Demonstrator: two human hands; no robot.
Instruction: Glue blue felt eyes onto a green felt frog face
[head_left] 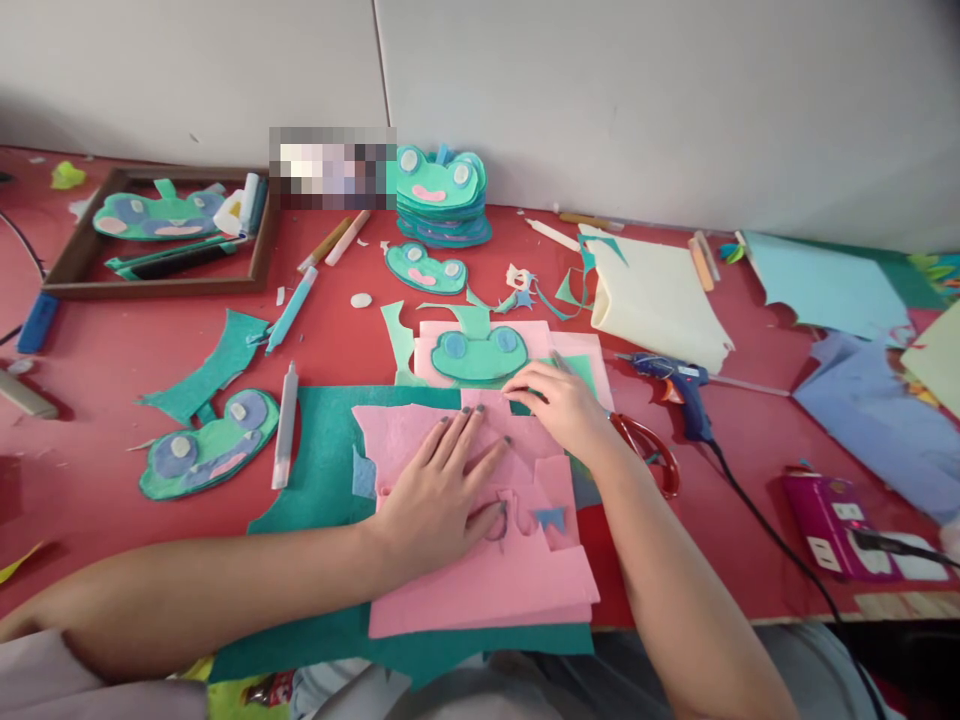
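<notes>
My left hand (435, 500) lies flat, fingers spread, on a stack of pink felt (480, 600) with cut-out notches and drawn outlines. At the far edge of that felt, thumb and forefinger of my right hand (551, 400) are pinched together on its border; the fingertips partly hide the spot. Under the pink pieces is a large teal felt sheet (322, 450). Just beyond my fingers, a green frog-face piece (480, 355) with blue eyes rests on more pink felt. Red-handled scissors (664, 470) lie partly hidden beneath my right wrist.
A blue glue gun (686, 385) with a black cord lies at right, near a purple power socket (832, 525). Stacked frog faces (442, 195) stand at the back wall. A wooden tray (157, 290) sits at far left; a finished-looking frog face (210, 450) and a white-grey marker (285, 430) lie nearer.
</notes>
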